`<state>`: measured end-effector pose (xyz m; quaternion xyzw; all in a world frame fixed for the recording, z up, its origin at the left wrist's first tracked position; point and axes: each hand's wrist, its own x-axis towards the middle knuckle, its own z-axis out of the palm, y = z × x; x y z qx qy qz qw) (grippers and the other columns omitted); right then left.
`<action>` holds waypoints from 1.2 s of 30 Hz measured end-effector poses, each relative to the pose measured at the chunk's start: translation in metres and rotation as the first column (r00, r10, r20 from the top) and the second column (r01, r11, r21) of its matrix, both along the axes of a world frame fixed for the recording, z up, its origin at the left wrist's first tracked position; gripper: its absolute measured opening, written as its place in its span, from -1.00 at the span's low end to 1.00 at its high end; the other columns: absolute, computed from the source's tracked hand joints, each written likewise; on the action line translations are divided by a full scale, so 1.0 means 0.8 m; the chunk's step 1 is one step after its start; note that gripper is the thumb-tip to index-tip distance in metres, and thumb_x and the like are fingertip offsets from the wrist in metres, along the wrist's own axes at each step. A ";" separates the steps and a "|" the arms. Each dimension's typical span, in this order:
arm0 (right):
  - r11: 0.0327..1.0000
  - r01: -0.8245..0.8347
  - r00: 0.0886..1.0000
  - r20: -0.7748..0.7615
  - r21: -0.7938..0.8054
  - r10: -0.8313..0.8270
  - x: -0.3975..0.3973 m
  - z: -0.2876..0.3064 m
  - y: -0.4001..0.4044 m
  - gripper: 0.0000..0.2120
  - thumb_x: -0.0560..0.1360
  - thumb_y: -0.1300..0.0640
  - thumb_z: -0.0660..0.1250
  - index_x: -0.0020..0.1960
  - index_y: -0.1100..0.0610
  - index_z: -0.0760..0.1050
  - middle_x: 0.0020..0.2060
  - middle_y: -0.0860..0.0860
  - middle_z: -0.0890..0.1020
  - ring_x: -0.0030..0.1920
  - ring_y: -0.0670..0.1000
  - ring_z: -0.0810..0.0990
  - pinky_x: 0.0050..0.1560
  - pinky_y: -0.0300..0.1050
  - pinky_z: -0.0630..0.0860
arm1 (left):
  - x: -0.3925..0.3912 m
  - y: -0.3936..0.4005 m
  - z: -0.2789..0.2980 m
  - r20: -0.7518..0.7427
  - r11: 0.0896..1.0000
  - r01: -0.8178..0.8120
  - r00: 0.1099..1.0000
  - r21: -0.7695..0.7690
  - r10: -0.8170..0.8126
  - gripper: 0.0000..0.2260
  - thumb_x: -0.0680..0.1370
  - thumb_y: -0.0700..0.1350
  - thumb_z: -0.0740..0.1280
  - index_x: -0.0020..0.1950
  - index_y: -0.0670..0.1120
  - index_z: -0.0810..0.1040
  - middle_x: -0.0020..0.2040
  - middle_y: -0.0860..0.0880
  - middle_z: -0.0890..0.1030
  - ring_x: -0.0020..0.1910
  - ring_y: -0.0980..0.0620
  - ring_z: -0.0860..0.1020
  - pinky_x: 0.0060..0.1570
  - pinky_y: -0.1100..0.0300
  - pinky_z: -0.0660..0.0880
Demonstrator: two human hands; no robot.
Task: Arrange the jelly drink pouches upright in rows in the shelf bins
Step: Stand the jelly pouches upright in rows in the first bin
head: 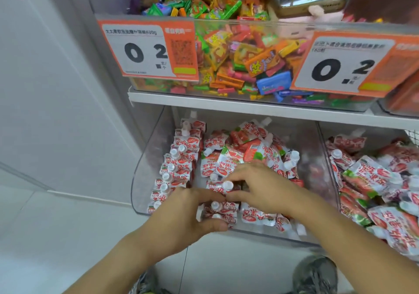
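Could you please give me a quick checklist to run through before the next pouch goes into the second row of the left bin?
1. Left row of pouches stands upright, caps up, along the left wall of the clear bin: ok.
2. Second row started at the front: ok, only a few pouches so far.
3. Both hands on the work: left hand and right hand hold the capped pouch between them: ok.
4. Space behind the second row free: not ok, a loose pile lies there.
5. Right-hand bin pouches arranged: not ok, jumbled.
6. Pouches undamaged: cannot tell.
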<state>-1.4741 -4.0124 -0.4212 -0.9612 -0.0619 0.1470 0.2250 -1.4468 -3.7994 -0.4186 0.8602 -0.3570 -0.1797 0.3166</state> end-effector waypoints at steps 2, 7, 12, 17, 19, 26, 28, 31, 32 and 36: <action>0.999 -0.014 1.000 0.004 -0.042 0.014 -0.001 0.005 0.003 -0.77 0.57 -0.11 0.32 -0.12 0.04 0.53 -0.18 -0.05 0.50 -0.10 -0.02 0.48 0.01 -0.02 0.40 | -0.003 -0.002 -0.001 0.047 1.000 -0.018 0.999 -0.008 0.018 -0.57 0.34 0.21 0.50 0.17 0.16 0.62 0.06 0.25 0.65 0.08 0.34 0.50 -0.08 0.61 0.33; 0.973 -0.048 0.998 0.036 -0.227 0.058 0.006 -0.001 0.024 -0.88 0.54 0.24 0.27 -0.12 0.06 0.50 -0.15 -0.01 0.47 -0.18 0.03 0.48 -0.26 -0.06 0.37 | -0.006 -0.015 0.002 0.125 0.998 -0.017 0.992 -0.057 0.023 -0.55 0.31 0.14 0.55 0.17 0.14 0.61 0.03 0.21 0.66 0.12 0.26 0.47 -0.04 0.62 0.33; 0.967 -0.089 0.995 -0.064 -0.237 0.076 0.009 -0.004 0.019 -0.82 0.49 0.35 0.21 -0.06 0.12 0.51 -0.16 0.02 0.48 -0.25 0.06 0.51 -0.34 -0.02 0.35 | -0.001 -0.010 -0.002 0.160 0.987 -0.150 0.975 -0.053 0.156 -0.44 0.21 0.31 0.53 0.09 0.15 0.43 0.00 0.27 0.48 -0.03 0.27 0.50 -0.10 0.39 0.47; 0.929 -0.133 0.990 -0.084 -0.346 0.110 -0.006 0.020 0.029 -0.74 0.51 0.36 0.20 0.15 0.18 0.48 -0.02 0.07 0.39 -0.15 0.11 0.49 -0.22 0.00 0.30 | -0.007 -0.011 -0.001 0.094 0.999 0.030 0.995 0.016 -0.032 -0.24 0.41 0.36 0.35 0.52 0.16 0.18 0.39 0.28 0.35 0.30 0.38 0.31 0.21 0.59 0.20; 0.922 -0.127 0.991 -0.092 -0.366 0.100 -0.003 0.024 0.036 -0.82 0.52 0.35 0.21 0.07 0.19 0.49 -0.03 0.10 0.43 -0.17 0.11 0.50 -0.20 0.01 0.34 | -0.008 -0.012 -0.001 0.087 0.998 0.046 0.995 0.031 -0.049 -0.30 0.45 0.30 0.34 0.52 0.13 0.20 0.34 0.27 0.41 0.29 0.32 0.37 0.15 0.64 0.18; 0.998 0.048 0.999 -0.015 -0.052 -0.049 0.037 0.060 -0.014 -0.67 0.51 0.11 0.44 0.27 0.01 0.55 -0.05 -0.12 0.66 -0.15 -0.18 0.60 -0.03 -0.13 0.59 | -0.011 -0.013 0.003 0.101 0.998 0.045 0.994 0.049 -0.050 -0.45 0.50 0.25 0.31 0.43 0.16 0.25 0.26 0.21 0.48 0.19 0.22 0.45 -0.06 0.55 0.30; 0.996 -0.015 0.989 0.146 -0.087 0.028 0.058 0.059 -0.008 -0.63 0.49 0.13 0.46 0.27 0.00 0.54 0.06 -0.10 0.64 0.01 -0.11 0.60 0.11 -0.07 0.57 | -0.012 -0.013 0.003 0.099 0.997 0.049 0.994 0.066 -0.055 -0.46 0.50 0.25 0.30 0.42 0.15 0.26 0.27 0.15 0.50 0.17 0.20 0.46 -0.07 0.46 0.30; 0.944 -0.226 0.972 0.006 -0.241 0.234 0.081 0.032 0.008 -0.52 0.44 0.06 0.52 0.33 0.00 0.51 0.22 -0.04 0.56 0.24 0.00 0.48 0.23 -0.03 0.46 | -0.010 -0.012 0.003 0.069 0.996 0.055 0.996 0.072 -0.060 -0.45 0.50 0.25 0.31 0.43 0.16 0.25 0.26 0.15 0.51 0.15 0.20 0.48 -0.09 0.47 0.29; 0.910 -0.280 0.959 -0.047 -0.306 0.279 0.086 0.022 0.010 -0.46 0.40 0.01 0.54 0.35 -0.02 0.50 0.24 -0.04 0.53 0.28 0.03 0.43 0.25 0.01 0.45 | -0.008 -0.010 0.003 0.053 0.996 0.058 0.997 0.069 -0.062 -0.44 0.49 0.26 0.31 0.44 0.17 0.25 0.26 0.17 0.52 0.15 0.21 0.49 -0.08 0.48 0.31; 0.835 -0.318 0.945 -0.074 -0.450 0.320 0.093 0.012 0.004 -0.38 0.34 -0.04 0.58 0.34 -0.07 0.45 0.22 -0.01 0.46 0.31 0.09 0.35 0.18 0.06 0.45 | 0.004 0.003 0.001 -0.084 0.994 0.096 0.992 0.054 -0.092 -0.39 0.45 0.27 0.37 0.45 0.23 0.25 0.27 0.26 0.53 0.24 0.29 0.47 0.10 0.54 0.33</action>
